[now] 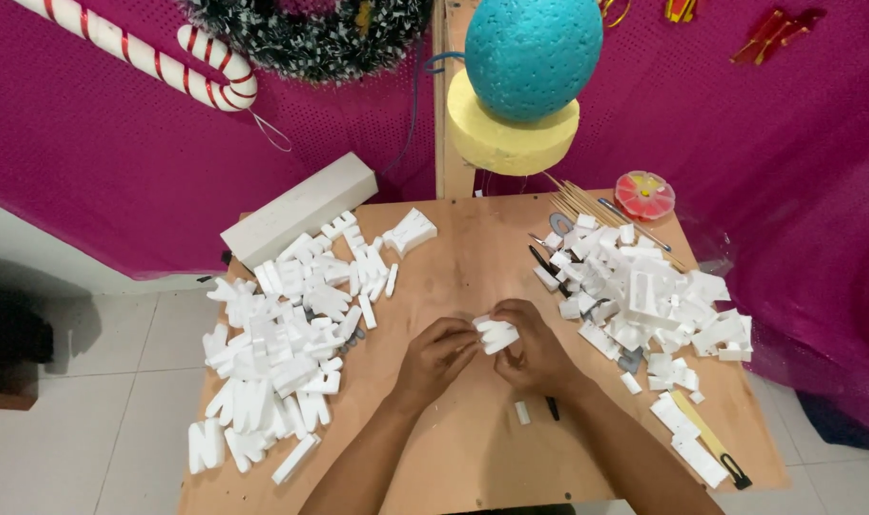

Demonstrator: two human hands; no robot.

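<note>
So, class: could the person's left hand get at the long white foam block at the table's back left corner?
Probably yes. The left hand holds a small foam piece with the right hand, so it must let go first. Only low loose foam letters lie before the long white foam block.

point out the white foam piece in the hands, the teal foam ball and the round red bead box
white foam piece [497, 335], head view, on its middle between the fingers
teal foam ball [533, 52], head view, on its front face
round red bead box [644, 195], head view, on its lid
</note>
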